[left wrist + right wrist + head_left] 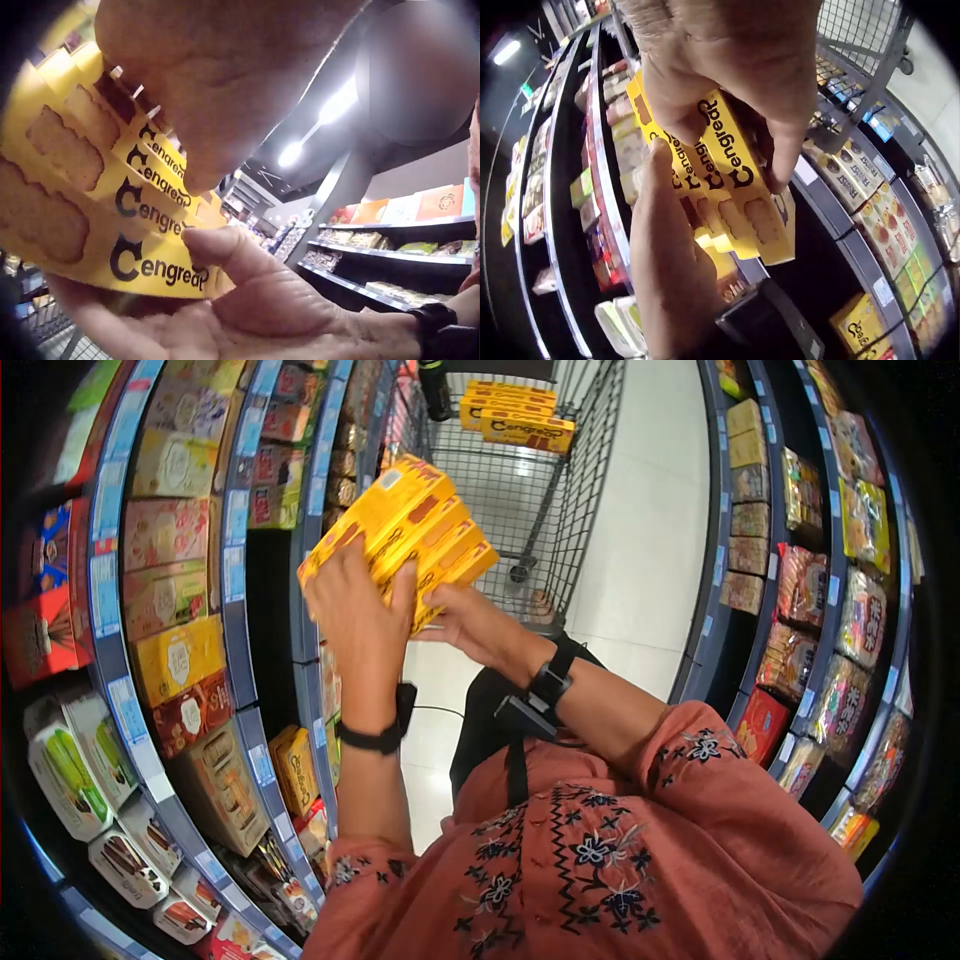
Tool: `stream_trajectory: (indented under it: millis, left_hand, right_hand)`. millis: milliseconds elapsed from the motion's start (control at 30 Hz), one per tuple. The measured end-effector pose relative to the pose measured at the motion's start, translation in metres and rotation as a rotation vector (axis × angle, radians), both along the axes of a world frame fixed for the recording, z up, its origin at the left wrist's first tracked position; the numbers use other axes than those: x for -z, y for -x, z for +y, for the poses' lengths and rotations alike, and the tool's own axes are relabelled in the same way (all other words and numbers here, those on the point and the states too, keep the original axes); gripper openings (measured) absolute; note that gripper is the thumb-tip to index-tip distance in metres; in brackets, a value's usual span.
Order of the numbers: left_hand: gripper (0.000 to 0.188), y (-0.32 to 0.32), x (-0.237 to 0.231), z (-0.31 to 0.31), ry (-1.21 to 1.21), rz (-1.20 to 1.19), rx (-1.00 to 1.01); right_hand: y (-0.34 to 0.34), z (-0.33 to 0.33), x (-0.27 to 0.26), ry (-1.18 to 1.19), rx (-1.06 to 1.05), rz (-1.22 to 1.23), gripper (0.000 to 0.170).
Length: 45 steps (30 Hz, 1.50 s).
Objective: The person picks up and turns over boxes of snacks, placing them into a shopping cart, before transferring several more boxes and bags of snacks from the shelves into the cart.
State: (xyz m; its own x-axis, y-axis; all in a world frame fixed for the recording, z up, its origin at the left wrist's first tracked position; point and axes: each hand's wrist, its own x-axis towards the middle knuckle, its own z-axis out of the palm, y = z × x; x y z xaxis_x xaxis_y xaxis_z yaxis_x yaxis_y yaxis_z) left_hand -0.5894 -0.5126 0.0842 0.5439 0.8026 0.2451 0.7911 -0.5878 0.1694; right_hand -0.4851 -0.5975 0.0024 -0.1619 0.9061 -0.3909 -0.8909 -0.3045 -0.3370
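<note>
Together, the left hand (352, 592) and right hand (478, 626) clamp a stack of yellow Cengreat boxes (382, 510), fingers and thumbs curled round it. The tilted stack is between the shelves, near the cart (583, 485), which bears more yellow boxes (528, 431).

The left hand (355, 590) and right hand (468, 622) grip a stack of yellow cartons (400, 535) at eleven o'clock. At twelve, a wire shopping cart (588, 470) holds more yellow cartons (527, 428). Stocked shelves (232, 550) stand at nine.
</note>
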Motion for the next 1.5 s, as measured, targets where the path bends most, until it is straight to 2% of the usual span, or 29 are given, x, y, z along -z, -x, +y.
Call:
stream_trajectory:
  millis: [200,300,400,500,700,933,1000,1067,1167,1200,1300,1333,1367,1433,1500]
  left_hand:
    - [0.062,-0.077,0.086,0.028,0.177,0.176,0.234]
    - [0.062,-0.101,0.129,0.030,0.351,0.336,0.283]
    - [0.066,-0.118,0.146,0.032,0.527,0.379,0.364]
    - [0.065,-0.134,0.165,0.036,0.629,0.419,0.363]
    - [0.067,-0.151,0.189,0.049,0.756,0.482,0.335]
    - [0.066,-0.156,0.219,0.039,0.699,0.446,0.359]
    - [0.065,-0.151,0.230,0.032,0.713,0.426,0.354]
    - [0.065,-0.144,0.239,0.026,0.685,0.507,0.387]
    - [0.063,-0.130,0.247,0.019,0.694,0.514,0.408]
    - [0.063,-0.129,0.243,0.018,0.703,0.495,0.412]
    - [0.060,-0.132,0.238,0.020,0.826,0.598,0.363]
    - [0.060,-0.132,0.241,0.020,0.812,0.562,0.354]
    - [0.060,-0.131,0.245,0.019,0.799,0.525,0.346]
    - [0.062,-0.128,0.250,0.016,0.770,0.482,0.337]
    - [0.066,-0.125,0.251,0.014,0.734,0.466,0.332]
  right_hand:
    - [-0.031,-0.011,0.078,0.160,0.251,0.205,0.047]
    - [-0.045,-0.015,0.089,0.295,0.350,0.239,0.045]
    - [-0.051,-0.021,0.121,0.354,0.416,0.326,0.043]
    - [-0.056,-0.019,0.133,0.443,0.454,0.305,0.042]
    - [-0.062,-0.006,0.155,0.443,0.494,0.305,0.042]
    - [-0.064,-0.007,0.194,0.499,0.542,0.319,0.042]
    - [-0.059,-0.019,0.210,0.316,0.413,-0.111,0.038]
    - [-0.056,-0.017,0.221,0.614,0.498,0.234,0.030]
    - [-0.065,-0.021,0.210,0.753,0.264,0.130,0.024]
    - [-0.067,-0.021,0.212,0.675,0.159,0.039,0.024]
    - [-0.074,-0.021,0.213,0.769,-0.076,-0.222,0.031]
    - [-0.076,-0.018,0.208,0.727,-0.092,-0.327,0.039]
    - [-0.080,-0.016,0.204,0.758,-0.113,-0.372,0.032]
    - [-0.094,-0.006,0.152,0.827,-0.156,-0.460,0.019]
    - [-0.105,-0.003,0.148,0.799,-0.176,-0.530,0.021]
